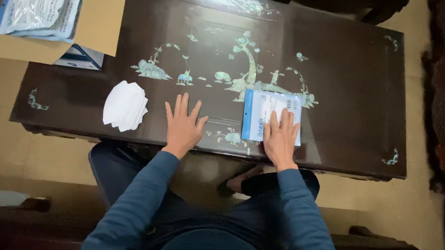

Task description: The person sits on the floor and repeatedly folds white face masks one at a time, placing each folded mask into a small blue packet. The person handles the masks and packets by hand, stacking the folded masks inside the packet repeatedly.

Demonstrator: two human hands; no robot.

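Seated person's right hand (280,139) lies flat, fingers spread, on the lower half of an upright blue-and-white packet (271,116) on the dark worktop (344,83), while the left hand (182,126) rests open, empty, well apart beside it.

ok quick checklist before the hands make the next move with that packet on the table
1. Right hand flat on the blue and white packet: ok.
2. Left hand empty, flat on the table: ok.
3. Packet fully on the table, clear of the edge: ok.
4. Stack of white masks apart from both hands: ok.
5. Packet sealed or opened: cannot tell.
6. Cardboard box open, more packets inside: ok.
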